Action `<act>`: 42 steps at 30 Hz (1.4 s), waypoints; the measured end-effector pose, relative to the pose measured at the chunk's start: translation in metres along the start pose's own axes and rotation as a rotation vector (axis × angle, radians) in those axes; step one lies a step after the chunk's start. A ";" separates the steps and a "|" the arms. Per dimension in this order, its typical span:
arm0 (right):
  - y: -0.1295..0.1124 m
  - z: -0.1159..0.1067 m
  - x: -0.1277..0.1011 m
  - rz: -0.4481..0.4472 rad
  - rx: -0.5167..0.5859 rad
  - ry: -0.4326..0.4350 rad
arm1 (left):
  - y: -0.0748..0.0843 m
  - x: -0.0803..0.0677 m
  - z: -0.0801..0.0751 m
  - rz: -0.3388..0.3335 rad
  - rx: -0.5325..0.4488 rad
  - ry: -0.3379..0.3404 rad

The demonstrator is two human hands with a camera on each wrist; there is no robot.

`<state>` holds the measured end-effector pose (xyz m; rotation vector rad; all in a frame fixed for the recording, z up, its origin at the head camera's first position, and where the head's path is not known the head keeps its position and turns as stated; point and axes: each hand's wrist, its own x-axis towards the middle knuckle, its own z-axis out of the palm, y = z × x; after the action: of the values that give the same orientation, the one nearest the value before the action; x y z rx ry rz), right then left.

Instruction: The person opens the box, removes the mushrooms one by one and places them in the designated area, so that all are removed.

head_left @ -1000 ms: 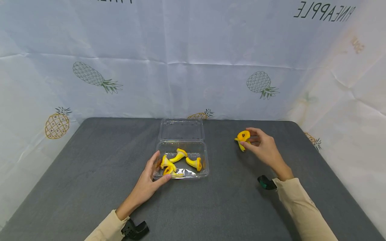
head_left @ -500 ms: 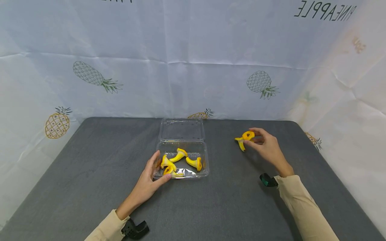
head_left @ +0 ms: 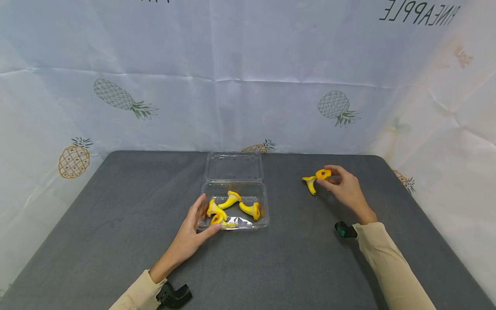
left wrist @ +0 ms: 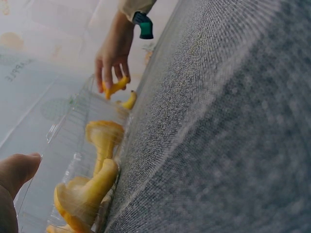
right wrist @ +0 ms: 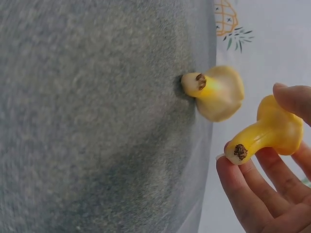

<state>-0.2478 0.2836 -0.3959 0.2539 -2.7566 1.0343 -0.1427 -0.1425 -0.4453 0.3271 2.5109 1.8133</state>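
My right hand (head_left: 346, 189) pinches a yellow trumpet-shaped mushroom (head_left: 323, 174) between thumb and fingertips; its dark-tipped stem points toward the fingers in the right wrist view. Just left of it, a second mushroom (head_left: 310, 184) rests on the table, also seen in the right wrist view as a pale mushroom (right wrist: 221, 94). At table centre, a clear plastic clamshell box (head_left: 266, 204) holds several yellow mushrooms (head_left: 230, 199). My left hand (head_left: 187, 241) rests against the box's near left corner, fingers along its side and thumb at the front edge.
The box's clear lid (head_left: 234, 167) lies folded back toward the far edge of the grey table (head_left: 286, 267). Behind the table hangs a white cloth (head_left: 240, 51) printed with pineapples.
My right hand has shifted a little to the right with its mushroom, uncovering more of the mushroom on the table. The left hand and box have stayed put.
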 end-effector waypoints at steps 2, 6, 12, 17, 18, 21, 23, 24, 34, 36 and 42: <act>0.002 0.000 0.001 0.004 -0.001 0.002 | 0.000 0.000 0.000 -0.002 0.000 0.000; 0.006 0.000 0.002 0.017 -0.002 -0.004 | 0.000 0.000 0.000 -0.003 -0.002 0.000; 0.014 0.003 0.004 0.055 -0.009 -0.017 | -0.001 -0.001 0.000 0.000 -0.005 -0.002; 0.016 0.006 0.006 0.099 -0.006 -0.032 | -0.001 -0.001 0.000 0.003 -0.003 -0.001; 0.016 0.006 0.006 0.108 -0.009 -0.035 | -0.001 -0.001 0.000 0.003 -0.003 -0.001; 0.016 0.007 0.007 0.130 -0.023 -0.045 | -0.001 0.000 0.001 0.004 -0.001 -0.001; 0.017 0.008 0.008 0.134 -0.034 -0.050 | -0.001 0.000 0.001 0.004 0.001 -0.001; 0.017 0.009 0.008 0.133 -0.039 -0.052 | -0.001 0.000 0.001 0.004 0.001 0.000; 0.014 0.012 0.013 0.143 -0.086 -0.084 | -0.001 0.000 0.001 0.001 0.001 0.000; 0.012 0.013 0.014 0.153 -0.096 -0.094 | -0.001 0.000 0.000 0.001 0.002 0.000; 0.012 0.013 0.016 0.171 -0.135 -0.110 | -0.002 0.000 0.000 0.001 0.002 0.000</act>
<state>-0.2678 0.2819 -0.4091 0.0571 -2.9758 0.8908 -0.1432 -0.1426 -0.4469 0.3281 2.5134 1.8112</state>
